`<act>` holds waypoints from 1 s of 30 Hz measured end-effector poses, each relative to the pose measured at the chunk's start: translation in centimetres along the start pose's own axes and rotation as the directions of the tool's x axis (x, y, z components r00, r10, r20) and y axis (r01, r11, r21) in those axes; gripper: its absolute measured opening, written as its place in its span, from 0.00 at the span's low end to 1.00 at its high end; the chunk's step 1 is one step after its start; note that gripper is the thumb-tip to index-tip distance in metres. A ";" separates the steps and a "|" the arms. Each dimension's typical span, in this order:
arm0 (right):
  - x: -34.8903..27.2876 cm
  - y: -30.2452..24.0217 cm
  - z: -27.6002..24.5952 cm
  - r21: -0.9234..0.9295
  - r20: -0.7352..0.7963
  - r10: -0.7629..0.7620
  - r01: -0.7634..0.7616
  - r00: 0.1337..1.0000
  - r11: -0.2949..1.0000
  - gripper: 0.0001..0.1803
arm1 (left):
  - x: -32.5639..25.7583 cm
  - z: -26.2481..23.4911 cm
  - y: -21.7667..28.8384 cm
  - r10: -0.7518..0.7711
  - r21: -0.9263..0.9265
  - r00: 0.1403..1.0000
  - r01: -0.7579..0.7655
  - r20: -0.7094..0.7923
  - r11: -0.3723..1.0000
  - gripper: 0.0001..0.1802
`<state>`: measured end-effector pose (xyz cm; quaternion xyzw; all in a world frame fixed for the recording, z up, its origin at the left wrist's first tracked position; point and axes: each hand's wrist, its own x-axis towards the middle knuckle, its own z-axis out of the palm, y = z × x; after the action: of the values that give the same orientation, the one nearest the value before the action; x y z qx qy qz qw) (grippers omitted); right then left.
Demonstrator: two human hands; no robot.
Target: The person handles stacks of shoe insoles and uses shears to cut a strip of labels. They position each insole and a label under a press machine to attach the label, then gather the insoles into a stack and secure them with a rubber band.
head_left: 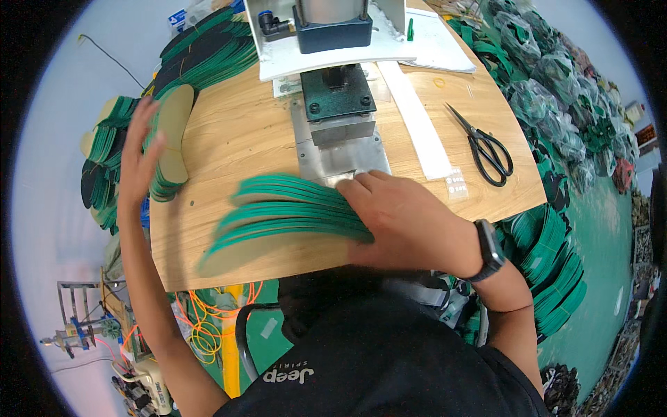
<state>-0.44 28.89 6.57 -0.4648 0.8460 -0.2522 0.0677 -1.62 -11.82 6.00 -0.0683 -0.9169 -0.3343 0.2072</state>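
Note:
My right hand [406, 221], with a dark watch on its wrist, grips one end of a fanned stack of insoles [288, 215] with green edges and a beige face. The stack's free end spreads to the left over the table's front part and looks slightly blurred. At the table's left edge my left hand [141, 156] is raised with its fingers apart. It holds nothing that I can see and is beside another pile of insoles [174, 135], beige on top. Beyond the gripped stack stands a press [338, 97] with a dark block above a metal base plate.
Black-handled scissors [490, 149] lie on the wooden table [229, 125] at the right, near a white strip [420, 132] and a small clear sticker sheet [456, 184]. Large insole bundles [205, 55] fill the back left. More green bundles [549, 271] stand right of the table.

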 end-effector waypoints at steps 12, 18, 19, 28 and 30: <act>-1.9 -0.2 3.6 0.125 0.057 -0.200 0.192 0.978 0.973 0.37 | -9.2 6.4 12.6 0.272 0.169 0.914 -0.332 0.303 0.928 0.31; 0.7 1.8 3.4 0.857 0.307 -0.169 -0.195 0.937 0.477 0.45 | -12.3 7.2 12.6 0.559 0.186 0.806 -0.529 -0.197 0.828 0.25; 1.0 1.0 2.7 0.838 0.309 -0.171 -0.183 0.936 0.514 0.40 | -12.6 6.8 12.5 0.572 0.199 0.801 -0.540 -0.179 0.818 0.25; 2.0 -0.1 2.6 -0.092 0.149 -0.209 0.224 0.967 0.970 0.41 | -11.0 6.2 10.6 0.221 0.052 0.970 -0.227 0.101 0.973 0.69; 1.5 0.5 3.8 -0.113 0.119 -0.186 0.199 0.975 0.974 0.42 | -11.6 7.3 7.6 0.182 0.018 0.937 -0.197 0.300 0.980 0.64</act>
<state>-0.34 26.47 3.27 -0.5608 0.8061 -0.1791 0.0595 8.46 -1.20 0.45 -0.2006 -0.9344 -0.2768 0.1002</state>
